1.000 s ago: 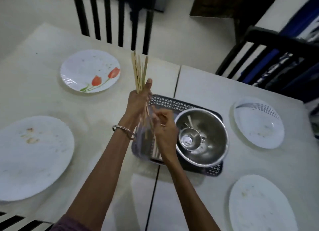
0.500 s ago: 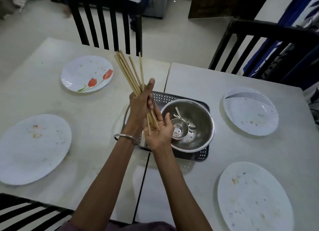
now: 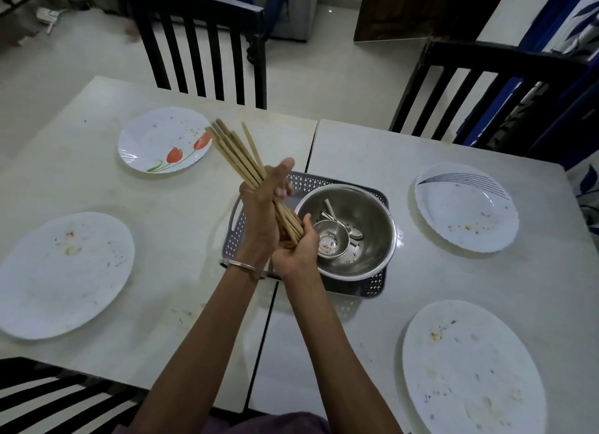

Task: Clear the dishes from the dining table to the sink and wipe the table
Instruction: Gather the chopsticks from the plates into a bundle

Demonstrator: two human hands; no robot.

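Note:
Above the middle of the table, my left hand (image 3: 262,213) grips a bundle of several wooden chopsticks (image 3: 236,151) that slant up to the left. Just below it, my right hand (image 3: 298,248) cups the bundle's lower ends. Under both hands lies a grey perforated tray (image 3: 372,286). On the tray stands a steel bowl (image 3: 376,219) with a small steel bowl (image 3: 330,242) and spoons (image 3: 353,232) inside it. Several dirty white plates lie around: a flowered plate (image 3: 162,138), a large plate at the left (image 3: 61,274), a striped plate (image 3: 466,206) and a large plate at the near right (image 3: 470,368).
Dark wooden chairs stand at the far side (image 3: 201,41), the far right (image 3: 486,89) and the near left corner (image 3: 48,394). A seam (image 3: 262,333) runs between two table halves. Crumbs speckle the tabletop near the seam.
The chopstick bundle has tilted from nearly upright to slanting left. My right hand has shifted from the tray to under the bundle's lower ends. The view has pulled back.

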